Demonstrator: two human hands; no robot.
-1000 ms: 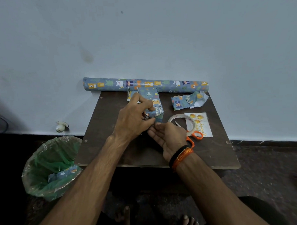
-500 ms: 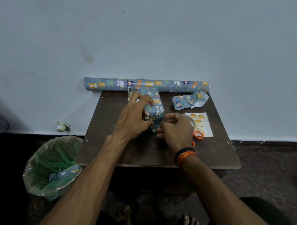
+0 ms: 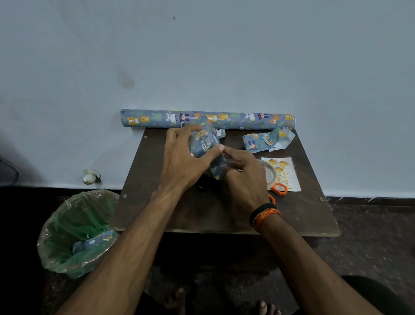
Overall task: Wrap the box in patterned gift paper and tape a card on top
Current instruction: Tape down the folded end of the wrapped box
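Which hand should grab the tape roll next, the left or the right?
Probably the right hand: it lies directly beside the tape roll, partly covering it. The left hand is wrapped around the wrapped box, steadying it, and sits farther from the tape.

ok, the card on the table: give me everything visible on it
The card is a white rectangle, paper or thin card by its look, lying flat at the right of the brown table, unattached to the box. Its face shows a few orange-yellow round shapes and one line of gold script along an edge, too small to read. The tape roll overlaps its left edge and an orange scissor handle lies over its near-left corner. Neither hand touches it.
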